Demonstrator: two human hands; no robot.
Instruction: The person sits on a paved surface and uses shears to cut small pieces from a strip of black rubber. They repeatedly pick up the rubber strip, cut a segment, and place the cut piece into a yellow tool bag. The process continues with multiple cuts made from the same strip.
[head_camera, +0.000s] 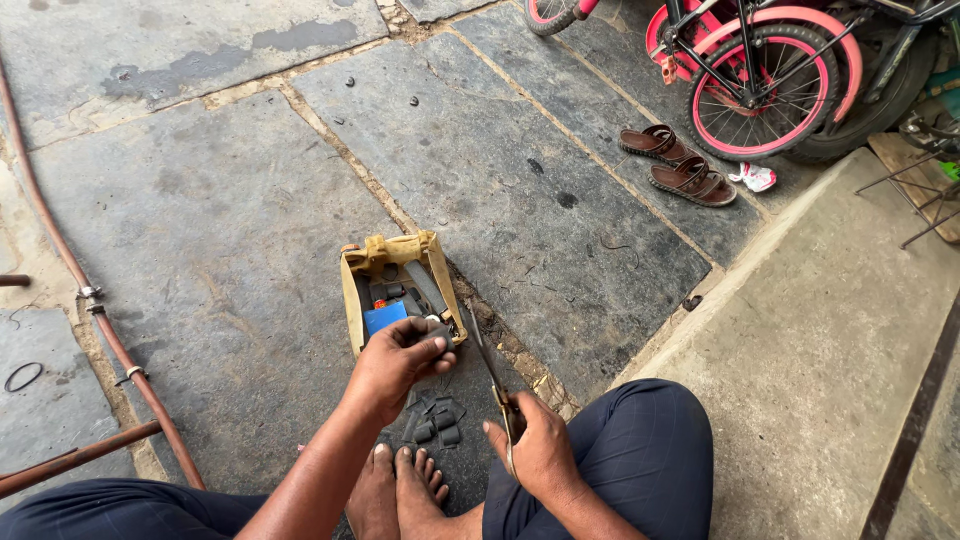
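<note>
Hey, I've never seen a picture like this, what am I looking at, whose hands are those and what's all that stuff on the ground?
There is no machine here. One camera sits on a person's head and looks down, so you see that person's own arms, knees and bare feet. They sit on a stone floor.

The left hand pinches a small dark piece, which looks like rubber, over a worn yellow tray of small parts. The right hand holds scissors, blades pointing away. Small dark cut pieces lie by the feet.

Further off are a pair of brown sandals, a pink and black child's bicycle, and a reddish hose along the left edge.
</note>
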